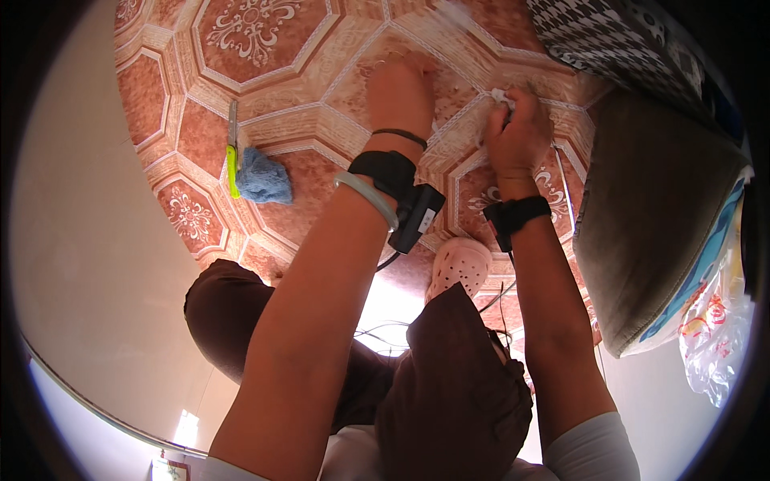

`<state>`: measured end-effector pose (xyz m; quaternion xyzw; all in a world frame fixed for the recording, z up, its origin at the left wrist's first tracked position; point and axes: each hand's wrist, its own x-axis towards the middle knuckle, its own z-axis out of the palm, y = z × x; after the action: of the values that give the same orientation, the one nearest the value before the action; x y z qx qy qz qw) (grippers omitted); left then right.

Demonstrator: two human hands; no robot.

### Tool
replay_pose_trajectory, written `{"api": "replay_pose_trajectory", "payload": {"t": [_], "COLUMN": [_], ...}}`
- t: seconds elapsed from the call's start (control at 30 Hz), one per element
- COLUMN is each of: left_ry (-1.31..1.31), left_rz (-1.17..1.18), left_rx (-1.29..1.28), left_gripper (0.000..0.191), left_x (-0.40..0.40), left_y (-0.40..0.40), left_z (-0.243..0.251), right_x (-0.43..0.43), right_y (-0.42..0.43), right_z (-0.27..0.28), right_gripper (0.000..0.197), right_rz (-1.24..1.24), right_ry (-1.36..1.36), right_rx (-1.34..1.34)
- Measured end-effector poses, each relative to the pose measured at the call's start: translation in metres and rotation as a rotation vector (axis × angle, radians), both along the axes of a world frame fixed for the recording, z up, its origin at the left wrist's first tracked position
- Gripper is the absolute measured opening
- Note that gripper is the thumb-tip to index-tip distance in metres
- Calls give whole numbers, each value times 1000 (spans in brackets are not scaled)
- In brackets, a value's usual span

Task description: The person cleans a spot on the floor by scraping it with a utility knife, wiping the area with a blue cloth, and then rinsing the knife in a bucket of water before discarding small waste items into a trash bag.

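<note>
Both of my hands are low over a patterned reddish floor covering point(264, 129). My left hand point(400, 90) is bent down at the wrist near the top middle; its fingertips are mostly hidden behind the hand, so I cannot tell what it touches. My right hand point(518, 132), to its right, is closed around a crumpled white cloth or tissue point(500, 96), which sticks out past the thumb. At the left lie a knife with a lime-green handle point(232, 171), its blade pointing away from me, and a folded blue cloth point(263, 177) against the handle.
A grey-brown cushioned piece point(649, 222) stands close at the right, with houndstooth fabric point(589, 36) beyond it and a clear plastic bag point(716, 330) beside it. A pale wall point(78, 210) curves along the left. My pink clog point(460, 264) and dark cables point(385, 337) are below my hands.
</note>
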<state>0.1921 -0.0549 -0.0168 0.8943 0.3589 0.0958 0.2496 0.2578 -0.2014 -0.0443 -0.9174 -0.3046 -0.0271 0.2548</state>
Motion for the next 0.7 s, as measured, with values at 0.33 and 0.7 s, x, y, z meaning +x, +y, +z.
{"api": "replay_pose_trajectory", "payload": {"t": [0.33, 0.7], "left_ry": [-54, -138], "left_rz": [-53, -80], "left_rx": [-268, -96], "left_gripper": [11, 11], "left_x": [-10, -14], "left_y": [3, -7], "left_z": [2, 1], "right_x": [1, 0], "right_y": [-2, -1], "right_z": [2, 3], "right_gripper": [20, 21], "right_rz": [0, 5], "right_ry": [18, 1], "right_rx": [-25, -23]}}
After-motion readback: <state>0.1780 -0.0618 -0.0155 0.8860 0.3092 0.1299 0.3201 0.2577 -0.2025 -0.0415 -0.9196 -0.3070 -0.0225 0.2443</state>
